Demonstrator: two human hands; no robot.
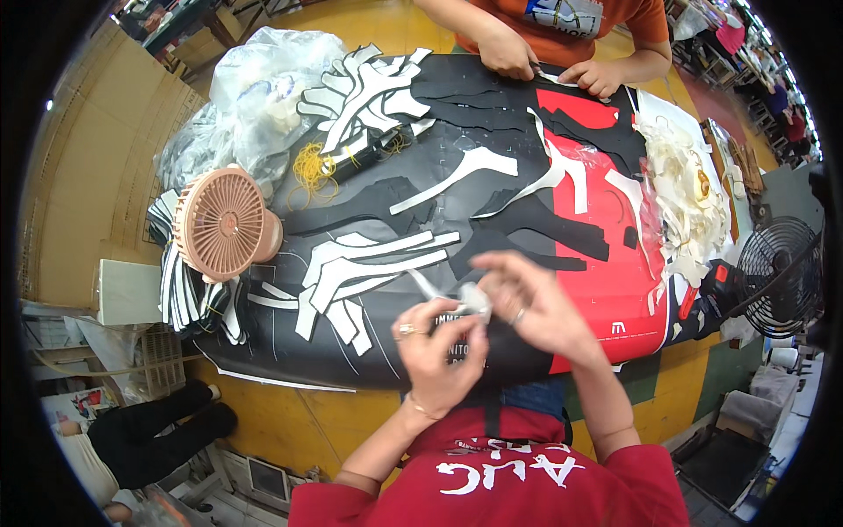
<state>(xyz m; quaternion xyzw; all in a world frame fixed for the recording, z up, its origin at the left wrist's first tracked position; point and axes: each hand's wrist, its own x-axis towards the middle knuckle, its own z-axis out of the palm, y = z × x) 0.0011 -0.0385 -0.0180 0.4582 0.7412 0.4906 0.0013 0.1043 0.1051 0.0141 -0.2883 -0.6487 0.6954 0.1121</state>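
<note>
Near the front edge of the table, my left hand (pixel 442 356) pinches a small white cut piece (pixel 475 301) between thumb and fingers. A narrow white tail of it (pixel 425 284) reaches up and left. My right hand (pixel 537 307) is right beside the piece, its fingers curled and smeared by motion; whether it grips the piece does not show. To the left of my hands lie several white curved pieces with black edges (pixel 342 274). Black cut pieces (pixel 562 230) and a white forked piece (pixel 566 172) lie beyond my hands.
A pink fan (pixel 226 224) stands at the left beside stacked strips (pixel 178 294). Behind it are clear plastic bags (pixel 263 83), yellow string (pixel 313 171) and a pile of white-black pieces (pixel 364 95). Across the table, a co-worker's hands (pixel 549 70) handle a piece. White scraps (pixel 694 193) heap at right.
</note>
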